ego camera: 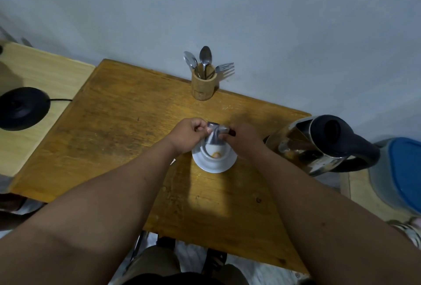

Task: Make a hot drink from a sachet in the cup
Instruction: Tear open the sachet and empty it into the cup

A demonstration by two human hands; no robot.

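1. Worn brown wooden table (127,125) stands against a pale grey wall (250,11).
2. Far left, on a lighter side table: round black kettle base (22,108) with cord.
3. Left hand (188,135) pinches the left end of a silvery foil sachet (214,133), held over the cup.
4. White cup (215,151) on white round saucer (213,163), table centre; tan powder inside.
5. Far edge: bamboo holder (202,86) with spoons and a fork.
6. Right hand (245,140) pinches the sachet's right end.
7. Right: steel kettle with black handle (319,144), lid open.
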